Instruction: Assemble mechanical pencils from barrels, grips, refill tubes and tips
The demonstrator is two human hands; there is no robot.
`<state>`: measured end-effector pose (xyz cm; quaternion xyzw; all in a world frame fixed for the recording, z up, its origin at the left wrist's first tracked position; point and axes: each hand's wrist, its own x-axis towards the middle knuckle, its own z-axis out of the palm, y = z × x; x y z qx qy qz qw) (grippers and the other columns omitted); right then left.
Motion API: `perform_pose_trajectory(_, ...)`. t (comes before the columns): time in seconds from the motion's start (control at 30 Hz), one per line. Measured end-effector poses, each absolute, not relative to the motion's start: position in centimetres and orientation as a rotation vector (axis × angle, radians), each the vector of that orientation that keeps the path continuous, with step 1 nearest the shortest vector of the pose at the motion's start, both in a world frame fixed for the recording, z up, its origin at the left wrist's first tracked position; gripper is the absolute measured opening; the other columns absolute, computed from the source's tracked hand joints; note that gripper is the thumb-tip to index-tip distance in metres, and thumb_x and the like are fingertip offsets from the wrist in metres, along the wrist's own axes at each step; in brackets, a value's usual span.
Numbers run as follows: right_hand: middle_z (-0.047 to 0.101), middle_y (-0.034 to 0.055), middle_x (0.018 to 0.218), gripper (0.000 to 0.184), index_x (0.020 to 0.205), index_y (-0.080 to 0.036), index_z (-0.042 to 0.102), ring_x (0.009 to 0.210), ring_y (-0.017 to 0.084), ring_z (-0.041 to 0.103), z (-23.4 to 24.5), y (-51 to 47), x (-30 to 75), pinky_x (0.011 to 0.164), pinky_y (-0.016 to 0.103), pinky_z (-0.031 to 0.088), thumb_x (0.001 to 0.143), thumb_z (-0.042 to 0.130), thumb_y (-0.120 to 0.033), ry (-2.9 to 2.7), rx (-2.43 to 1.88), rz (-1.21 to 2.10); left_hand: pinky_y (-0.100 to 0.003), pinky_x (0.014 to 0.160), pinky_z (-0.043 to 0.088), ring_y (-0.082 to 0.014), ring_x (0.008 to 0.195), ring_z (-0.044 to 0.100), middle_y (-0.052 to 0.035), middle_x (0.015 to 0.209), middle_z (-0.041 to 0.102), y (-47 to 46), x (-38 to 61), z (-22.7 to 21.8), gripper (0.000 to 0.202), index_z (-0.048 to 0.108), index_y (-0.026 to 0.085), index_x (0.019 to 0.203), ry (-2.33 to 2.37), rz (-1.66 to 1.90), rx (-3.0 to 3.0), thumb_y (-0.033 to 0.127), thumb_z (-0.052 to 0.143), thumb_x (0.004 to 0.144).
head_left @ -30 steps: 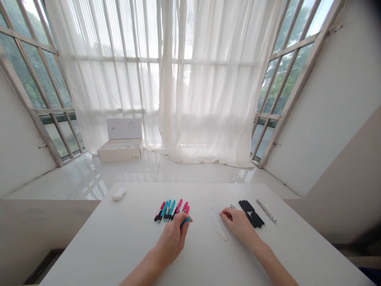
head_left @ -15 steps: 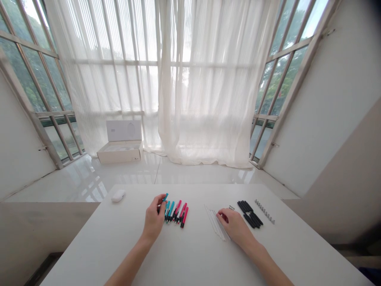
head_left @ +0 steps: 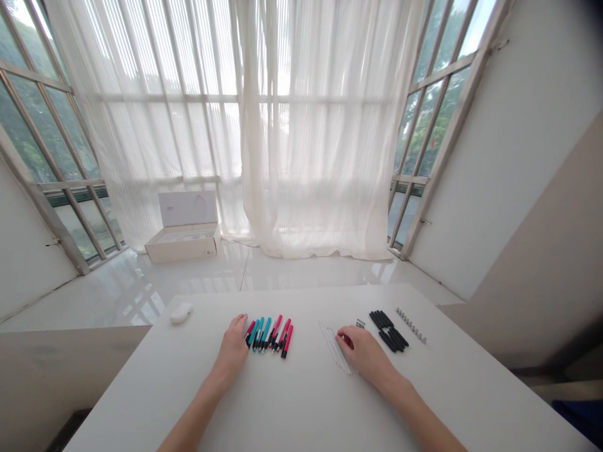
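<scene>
A row of several pink and teal pens (head_left: pixel 269 332) lies at the middle of the white table (head_left: pixel 301 408). My left hand (head_left: pixel 233 344) rests flat on the table against the row's left end, fingers stretched out and holding nothing. My right hand (head_left: pixel 366 353) lies to the right with its fingers curled, next to a bunch of thin clear tubes (head_left: pixel 332 344). A small red spot shows at its fingertips, and I cannot make out what it is.
Several black pen parts (head_left: pixel 389 329) and a line of small metal pieces (head_left: pixel 411 324) lie right of my right hand. A white mouse (head_left: pixel 180 312) sits at the table's far left. An open white box (head_left: pixel 183 238) stands on the floor by the curtain.
My left hand carried a teal pen from the right end of the row to its left end and let it go. My right hand barely moved.
</scene>
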<state>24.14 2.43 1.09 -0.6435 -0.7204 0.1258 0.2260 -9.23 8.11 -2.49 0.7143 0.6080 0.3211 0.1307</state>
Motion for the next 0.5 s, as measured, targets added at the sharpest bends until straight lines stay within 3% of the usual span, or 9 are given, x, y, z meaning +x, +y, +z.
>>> perform_pose_trajectory(0.17,0.068,0.0071,0.077,0.027,0.078,-0.019,0.065,0.07,0.02,0.061,1.1,2.3,24.0,0.067,0.03,0.042,0.089,0.041,-0.029,-2.009,-1.774,0.334,-0.038,0.108,0.037,-0.0249,0.13,0.046,-0.0141,0.135,0.054,7.8,-8.8,-3.2,0.059,0.058,0.013,0.121,1.748,0.833,2.109,0.001,0.041,0.065)
perform_pose_trajectory(0.5,0.068,0.0079,0.079,0.029,0.082,-0.018,0.067,0.072,0.019,0.061,1.6,2.1,23.6,0.069,0.029,0.041,0.09,0.041,-0.026,-2.063,-1.747,0.346,-0.044,0.11,0.034,-0.0265,0.129,0.045,-0.0202,0.133,0.053,6.9,-7.7,-2.1,0.042,0.055,0.007,0.122,1.718,0.774,2.194,0.021,0.034,0.089)
